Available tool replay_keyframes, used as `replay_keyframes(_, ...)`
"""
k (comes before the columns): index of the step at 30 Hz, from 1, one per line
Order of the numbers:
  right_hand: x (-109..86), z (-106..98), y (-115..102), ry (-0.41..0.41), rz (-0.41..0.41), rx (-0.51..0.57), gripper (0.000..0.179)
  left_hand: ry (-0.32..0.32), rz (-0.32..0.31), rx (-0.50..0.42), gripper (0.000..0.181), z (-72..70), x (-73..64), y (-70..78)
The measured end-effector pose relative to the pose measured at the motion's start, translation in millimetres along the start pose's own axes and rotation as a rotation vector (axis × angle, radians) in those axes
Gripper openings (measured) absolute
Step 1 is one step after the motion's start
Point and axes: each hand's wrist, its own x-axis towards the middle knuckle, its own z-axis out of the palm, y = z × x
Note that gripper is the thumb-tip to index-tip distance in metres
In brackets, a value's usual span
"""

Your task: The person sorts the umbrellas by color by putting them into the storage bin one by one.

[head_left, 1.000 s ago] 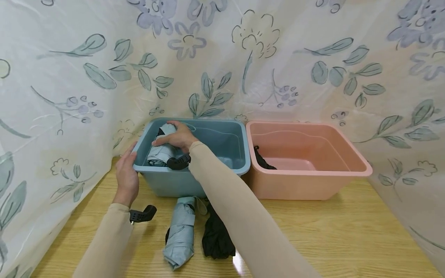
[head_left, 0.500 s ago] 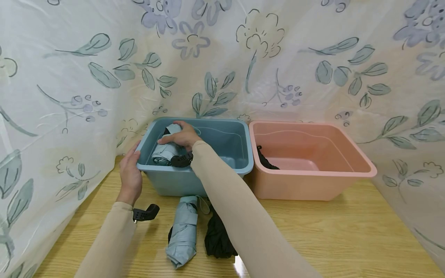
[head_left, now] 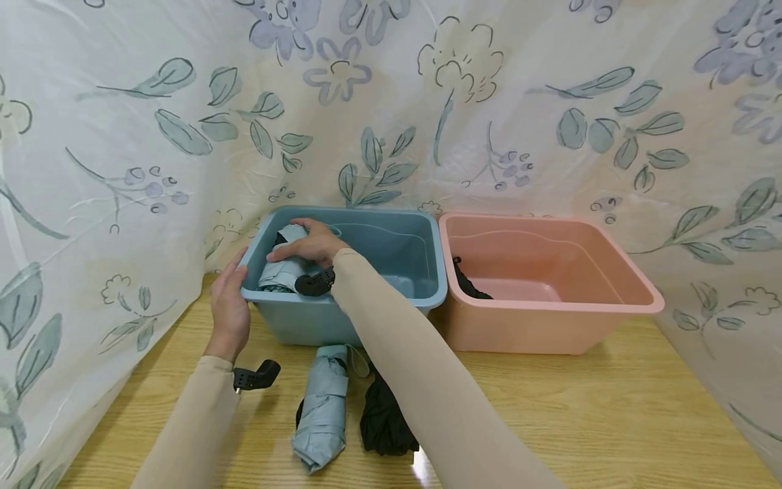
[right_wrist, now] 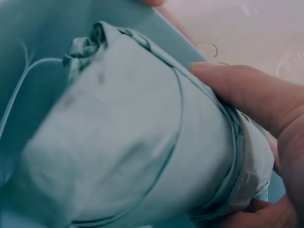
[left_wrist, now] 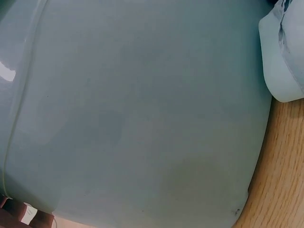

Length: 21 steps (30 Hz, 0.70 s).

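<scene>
At the left end of the blue bin (head_left: 299,326), my right hand (head_left: 314,244) grips a folded pale blue umbrella (head_left: 281,274) that lies inside. The right wrist view shows its wrapped cloth and strap close up, with my thumb (right_wrist: 242,88) along one side and fingers curled under the other. A thin wrist cord (right_wrist: 19,85) trails from its gathered end. My left hand (head_left: 230,312) holds the bin's left wall near the front corner, thumb at the rim. The bin's smooth outer wall (left_wrist: 142,114) fills most of the left wrist view.
A pink bin (head_left: 519,329) stands right against the blue one, with a black cloth item (head_left: 470,285) at its left end. Before the blue bin, a second pale blue folded umbrella (head_left: 322,411) and a black folded umbrella (head_left: 386,421) lie on the wooden table (head_left: 586,414). Floral sheeting (head_left: 379,102) hangs behind.
Over the last half second my right hand and the umbrella have shifted slightly left inside the blue bin. The left hand keeps its place on the bin's wall.
</scene>
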Motion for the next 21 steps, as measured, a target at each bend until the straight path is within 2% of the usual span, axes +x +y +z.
replay_keyframes(5,0.9,3.5,-2.0,-0.013,0.002,-0.022,0.086,-0.002,0.012,-0.013,0.052,1.2,0.2,0.0)
replay_keyframes(16,4.7,9.1,-2.8,-0.037,-0.011,0.043,0.086,-0.005,0.017,-0.021,0.051,1.1,1.4,-1.7)
replay_keyframes(21,10.7,7.9,-0.3,-0.092,-0.002,0.015,0.089,-0.006,0.019,-0.021,0.051,0.3,1.0,-1.7)
